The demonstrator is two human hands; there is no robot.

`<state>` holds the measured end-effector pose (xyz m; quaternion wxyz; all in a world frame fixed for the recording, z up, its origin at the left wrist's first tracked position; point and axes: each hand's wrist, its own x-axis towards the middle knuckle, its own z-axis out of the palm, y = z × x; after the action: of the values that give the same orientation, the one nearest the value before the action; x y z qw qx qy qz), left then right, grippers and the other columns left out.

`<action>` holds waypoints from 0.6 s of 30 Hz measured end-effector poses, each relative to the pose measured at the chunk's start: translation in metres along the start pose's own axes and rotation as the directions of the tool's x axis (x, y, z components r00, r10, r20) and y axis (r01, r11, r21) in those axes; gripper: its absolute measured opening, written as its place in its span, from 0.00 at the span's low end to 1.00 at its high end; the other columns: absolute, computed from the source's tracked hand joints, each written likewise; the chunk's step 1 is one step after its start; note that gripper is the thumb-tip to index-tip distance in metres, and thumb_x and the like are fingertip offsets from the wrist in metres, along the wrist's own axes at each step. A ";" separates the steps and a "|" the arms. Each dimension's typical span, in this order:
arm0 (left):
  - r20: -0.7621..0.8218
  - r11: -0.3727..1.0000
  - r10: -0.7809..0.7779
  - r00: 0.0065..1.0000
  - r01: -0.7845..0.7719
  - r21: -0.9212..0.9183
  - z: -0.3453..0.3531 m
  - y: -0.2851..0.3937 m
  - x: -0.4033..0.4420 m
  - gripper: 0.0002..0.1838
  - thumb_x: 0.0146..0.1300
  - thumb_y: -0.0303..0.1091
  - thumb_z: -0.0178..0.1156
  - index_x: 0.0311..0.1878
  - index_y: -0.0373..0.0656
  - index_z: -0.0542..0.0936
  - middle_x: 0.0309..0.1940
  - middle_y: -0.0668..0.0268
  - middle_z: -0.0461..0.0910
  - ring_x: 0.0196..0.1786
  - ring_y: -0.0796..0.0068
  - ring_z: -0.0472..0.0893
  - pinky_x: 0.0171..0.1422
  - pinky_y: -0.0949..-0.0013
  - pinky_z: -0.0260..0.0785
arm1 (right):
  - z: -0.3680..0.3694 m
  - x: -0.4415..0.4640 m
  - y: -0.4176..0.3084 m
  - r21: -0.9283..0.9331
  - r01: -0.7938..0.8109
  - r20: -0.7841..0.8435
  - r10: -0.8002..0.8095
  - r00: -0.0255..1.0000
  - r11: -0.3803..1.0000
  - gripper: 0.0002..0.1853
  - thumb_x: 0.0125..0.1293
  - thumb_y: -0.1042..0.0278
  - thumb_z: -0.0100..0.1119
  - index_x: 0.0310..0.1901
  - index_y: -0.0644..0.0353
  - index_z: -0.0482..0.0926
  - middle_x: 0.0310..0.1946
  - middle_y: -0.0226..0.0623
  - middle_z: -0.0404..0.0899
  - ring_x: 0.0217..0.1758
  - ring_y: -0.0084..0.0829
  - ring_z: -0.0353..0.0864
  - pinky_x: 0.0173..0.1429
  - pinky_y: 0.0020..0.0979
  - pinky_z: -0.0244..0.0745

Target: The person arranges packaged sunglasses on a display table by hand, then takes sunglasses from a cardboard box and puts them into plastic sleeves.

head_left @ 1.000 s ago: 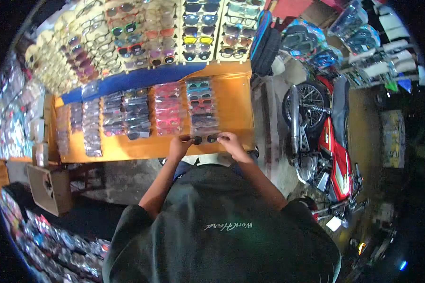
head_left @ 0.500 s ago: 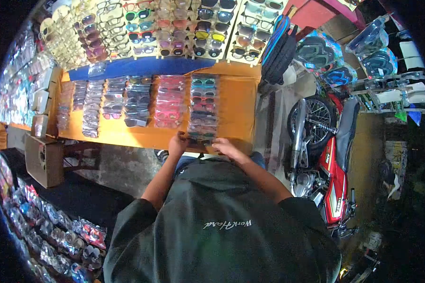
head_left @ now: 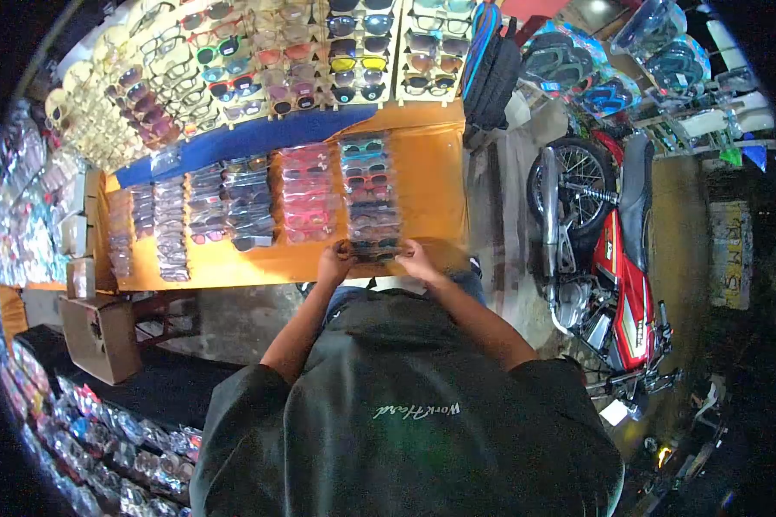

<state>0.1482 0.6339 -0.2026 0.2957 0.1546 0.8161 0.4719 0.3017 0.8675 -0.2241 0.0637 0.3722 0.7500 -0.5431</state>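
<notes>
My left hand [head_left: 334, 261] and my right hand [head_left: 417, 262] are closed on the two ends of a dark pair of sunglasses [head_left: 376, 253] in clear plastic. The pair lies at the near end of a column of wrapped sunglasses [head_left: 368, 183], close to the front edge of the orange-covered table [head_left: 434, 194]. Teal and red frames show further up that column. To its left runs a column of pink-framed sunglasses [head_left: 306, 196], with several darker columns beyond.
Racks of eyewear [head_left: 358, 65] stand behind a blue cloth [head_left: 250, 138]. A black bag [head_left: 489, 90] leans at the table's right corner. Further right is a red motorcycle [head_left: 619, 284]. A cardboard box [head_left: 102, 340] sits at lower left, near more wrapped goods.
The view has tilted and shifted a little. Both hands stay at the column's near end, with their fingers now more plainly at the ends of the dark sunglasses.
</notes>
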 end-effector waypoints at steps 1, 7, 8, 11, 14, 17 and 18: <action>0.021 0.998 -0.009 1.000 0.008 0.066 -0.004 0.014 -0.002 0.34 0.55 0.37 0.77 0.65 0.35 0.80 0.49 0.49 0.88 0.48 0.52 0.90 0.55 0.55 0.82 | 0.004 0.000 0.000 0.010 -0.002 -0.002 0.002 1.000 1.000 0.38 0.65 0.61 0.73 0.72 0.67 0.70 0.60 0.52 0.81 0.58 0.45 0.84 0.61 0.44 0.80; 0.102 0.997 -0.072 0.992 0.074 -0.025 0.005 -0.015 0.015 0.38 0.56 0.36 0.79 0.70 0.35 0.77 0.54 0.49 0.87 0.51 0.58 0.89 0.56 0.59 0.82 | -0.002 -0.026 -0.039 0.042 0.048 -0.004 -0.048 0.999 0.998 0.36 0.65 0.64 0.72 0.72 0.68 0.71 0.63 0.50 0.81 0.63 0.40 0.81 0.67 0.38 0.77; 0.115 0.994 -0.073 0.991 0.082 -0.076 0.006 -0.021 0.016 0.38 0.56 0.36 0.79 0.70 0.36 0.77 0.54 0.49 0.87 0.52 0.59 0.89 0.56 0.60 0.82 | -0.001 -0.027 -0.039 0.050 0.045 -0.008 -0.045 0.999 0.998 0.36 0.65 0.64 0.72 0.72 0.68 0.71 0.63 0.50 0.81 0.63 0.40 0.81 0.67 0.38 0.77; 0.158 0.972 -0.129 0.979 0.156 -0.174 -0.002 0.005 0.008 0.38 0.57 0.35 0.79 0.71 0.36 0.76 0.53 0.51 0.87 0.54 0.60 0.88 0.57 0.61 0.82 | 0.003 -0.024 -0.029 -0.001 0.063 -0.082 -0.063 0.995 0.998 0.35 0.66 0.65 0.72 0.71 0.68 0.72 0.63 0.48 0.81 0.63 0.39 0.82 0.67 0.38 0.77; 0.108 0.982 -0.078 0.991 0.095 -0.162 0.007 -0.009 0.015 0.35 0.58 0.32 0.78 0.69 0.36 0.77 0.54 0.52 0.86 0.54 0.61 0.87 0.57 0.61 0.82 | -0.003 -0.032 -0.039 0.107 0.066 -0.034 -0.063 0.997 0.992 0.32 0.66 0.66 0.71 0.70 0.66 0.74 0.61 0.47 0.82 0.61 0.38 0.83 0.65 0.39 0.78; 0.113 0.974 -0.106 0.988 0.126 -0.188 0.006 -0.004 0.012 0.33 0.59 0.32 0.79 0.67 0.36 0.77 0.54 0.52 0.85 0.54 0.61 0.87 0.58 0.61 0.82 | -0.002 -0.031 -0.033 0.014 0.043 -0.052 -0.042 0.998 0.999 0.30 0.67 0.67 0.70 0.69 0.64 0.75 0.59 0.46 0.83 0.58 0.36 0.83 0.62 0.38 0.78; 0.116 0.975 -0.108 0.987 0.128 -0.184 0.007 -0.007 0.012 0.33 0.59 0.32 0.79 0.67 0.36 0.77 0.54 0.52 0.85 0.54 0.61 0.87 0.58 0.61 0.82 | 0.000 -0.028 -0.030 0.040 0.057 -0.053 -0.055 0.997 0.998 0.29 0.67 0.67 0.69 0.69 0.64 0.76 0.59 0.44 0.83 0.57 0.35 0.83 0.61 0.37 0.78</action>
<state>0.1434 0.6410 -0.2156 0.3792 0.1015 0.7581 0.5207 0.3030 0.8498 -0.1871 0.0213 0.3661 0.7502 -0.5502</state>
